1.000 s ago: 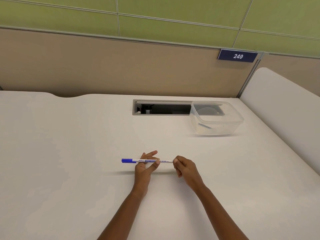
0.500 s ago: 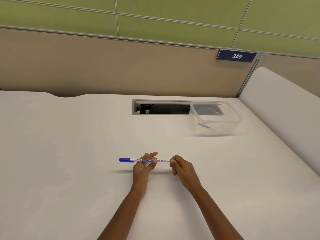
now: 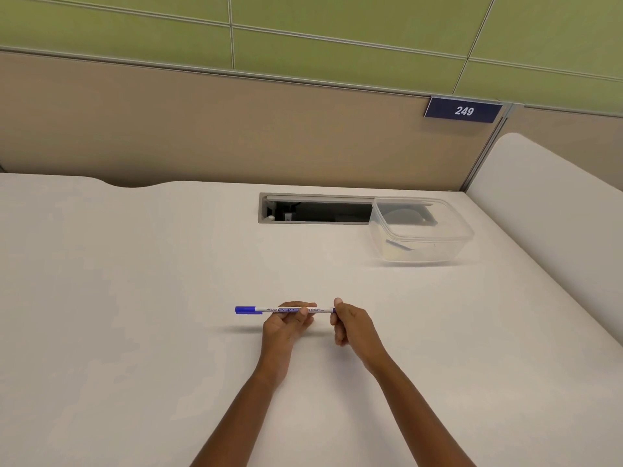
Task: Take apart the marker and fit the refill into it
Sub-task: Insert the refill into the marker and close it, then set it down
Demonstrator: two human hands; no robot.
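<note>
Head view: marker (image 3: 286, 310) level above the white table (image 3: 135, 298), blue cap (image 3: 245, 310) toward 9 o'clock. My left hand (image 3: 286, 326) clamps the barrel mid-length; my right hand (image 3: 352, 326) pinches its 3 o'clock end. Clear container (image 3: 421, 230) at 1 o'clock, well apart.

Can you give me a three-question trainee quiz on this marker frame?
1. True or false: the marker is lying flat on the table.
2. Which end carries the blue cap? A) the end past the left hand B) the end at the right hand
3. What stands at the back right of the table, partly over the cable slot?

Key:
1. False; both hands hold it level above the table.
2. A
3. A clear plastic container with a small dark item inside; what that is cannot be told.
</note>
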